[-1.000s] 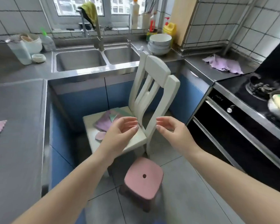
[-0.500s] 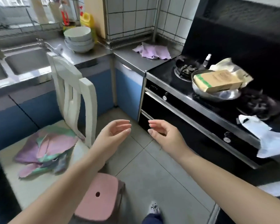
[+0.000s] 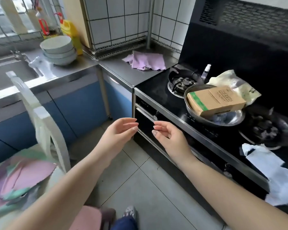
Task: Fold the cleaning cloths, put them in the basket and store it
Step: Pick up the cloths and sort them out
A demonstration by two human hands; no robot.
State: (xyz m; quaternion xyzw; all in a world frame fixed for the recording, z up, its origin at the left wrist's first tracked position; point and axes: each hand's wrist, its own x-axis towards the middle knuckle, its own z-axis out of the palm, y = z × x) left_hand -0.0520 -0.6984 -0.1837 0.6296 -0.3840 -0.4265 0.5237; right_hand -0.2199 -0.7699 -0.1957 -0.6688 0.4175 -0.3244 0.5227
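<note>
Purple cloth [image 3: 145, 61]: crumpled, unfolded, on the steel counter, upper centre of frame.
Cloth pile [image 3: 20, 175]: pink, purple and green cloths, loosely overlapped, blurred, lower left, on the chair seat [image 3: 56, 175].

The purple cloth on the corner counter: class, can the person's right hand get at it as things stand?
Probably yes. The purple cloth lies uncovered on the steel counter, the right hand is empty, and nothing stands between them, though it looks like a forward stretch.
</note>
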